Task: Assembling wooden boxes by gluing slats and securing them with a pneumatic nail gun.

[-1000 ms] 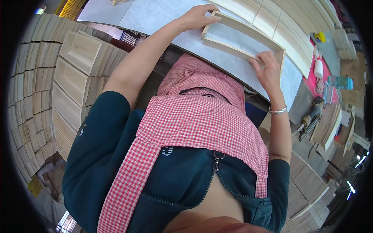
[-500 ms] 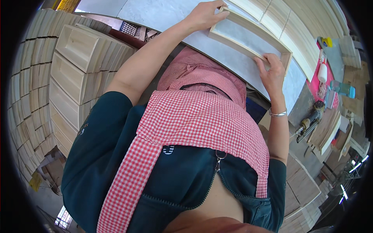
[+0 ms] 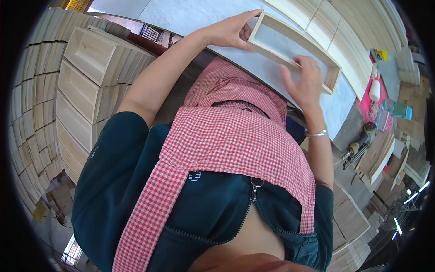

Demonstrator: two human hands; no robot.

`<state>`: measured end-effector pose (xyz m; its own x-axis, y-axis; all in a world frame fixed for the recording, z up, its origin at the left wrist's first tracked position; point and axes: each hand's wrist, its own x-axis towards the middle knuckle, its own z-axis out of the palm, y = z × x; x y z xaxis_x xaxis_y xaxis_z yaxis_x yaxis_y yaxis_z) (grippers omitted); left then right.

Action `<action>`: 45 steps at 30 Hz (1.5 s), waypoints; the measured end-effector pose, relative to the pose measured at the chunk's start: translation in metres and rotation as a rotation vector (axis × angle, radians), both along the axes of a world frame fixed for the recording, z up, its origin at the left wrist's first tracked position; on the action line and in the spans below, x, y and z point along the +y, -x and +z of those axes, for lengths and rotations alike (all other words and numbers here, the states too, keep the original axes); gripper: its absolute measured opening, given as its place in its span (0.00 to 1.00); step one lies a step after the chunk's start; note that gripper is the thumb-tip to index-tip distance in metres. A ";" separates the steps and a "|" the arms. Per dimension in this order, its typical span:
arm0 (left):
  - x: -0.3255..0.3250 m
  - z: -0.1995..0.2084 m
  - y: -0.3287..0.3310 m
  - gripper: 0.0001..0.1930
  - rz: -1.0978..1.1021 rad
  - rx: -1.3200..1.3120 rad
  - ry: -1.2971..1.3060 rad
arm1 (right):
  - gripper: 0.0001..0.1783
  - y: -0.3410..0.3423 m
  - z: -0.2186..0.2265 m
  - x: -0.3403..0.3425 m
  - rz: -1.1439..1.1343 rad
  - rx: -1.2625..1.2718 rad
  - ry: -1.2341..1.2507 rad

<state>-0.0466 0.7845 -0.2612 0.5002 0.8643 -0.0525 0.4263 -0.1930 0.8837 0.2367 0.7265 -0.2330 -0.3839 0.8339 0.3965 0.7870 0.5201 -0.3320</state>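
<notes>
A shallow rectangular wooden frame (image 3: 275,55) of pale wood lies on the grey-white tabletop (image 3: 181,19), whose surface shows through its middle. At the frame's left end is my left hand (image 3: 230,31), its index finger at the far corner and its thumb at the near corner, spanning the short side. My right hand (image 3: 308,84) hovers at the near long side towards the right end. Its thumb and fingers are apart, slightly smeared by motion, and whether the fingertips touch the wood is unclear.
Long pale wooden strips (image 3: 358,54) lie along the table's far side. Stacked wooden boxes (image 3: 93,52) rise at the left. On the right are a white bottle (image 3: 374,89), a clear container with a blue cap (image 3: 398,110), and a dark power tool (image 3: 360,141).
My right hand has let go of the frame's near side and shifted left, opening. My left hand has gone from pinching the far left corner to spanning the short end.
</notes>
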 end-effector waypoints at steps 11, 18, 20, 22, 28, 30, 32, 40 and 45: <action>0.010 -0.010 0.006 0.50 -0.015 -0.118 0.019 | 0.14 0.110 -0.018 0.021 -0.143 0.124 -0.149; 0.007 -0.013 0.002 0.47 -0.003 -0.213 -0.130 | 0.17 0.081 -0.007 0.016 0.344 0.203 -0.105; 0.013 -0.015 -0.002 0.45 -0.052 -0.198 -0.122 | 0.18 0.075 -0.001 0.017 0.349 0.131 0.005; 0.010 -0.004 -0.004 0.41 -0.056 -0.252 0.052 | 0.18 0.075 0.015 0.018 0.382 0.061 0.044; 0.009 -0.030 -0.002 0.48 -0.059 -0.475 -0.170 | 0.17 0.159 0.050 0.124 0.548 0.139 0.125; 0.004 -0.012 -0.001 0.50 -0.036 -0.384 -0.100 | 0.13 0.209 0.038 0.175 0.604 0.136 0.088; 0.003 -0.005 -0.003 0.52 -0.031 -0.333 -0.074 | 0.11 0.260 0.011 0.226 0.564 0.117 -0.027; 0.009 -0.009 -0.002 0.53 -0.057 -0.253 0.029 | 0.12 0.349 -0.026 0.306 0.312 -0.162 -0.081; 0.008 -0.012 -0.004 0.54 -0.076 -0.199 -0.021 | 0.11 0.296 0.023 0.287 0.310 0.043 0.207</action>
<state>-0.0425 0.7922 -0.2729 0.5623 0.8238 0.0717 0.2272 -0.2373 0.9445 -0.0590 1.0136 -0.2105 -0.6178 0.7446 0.2527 0.5856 0.6501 -0.4841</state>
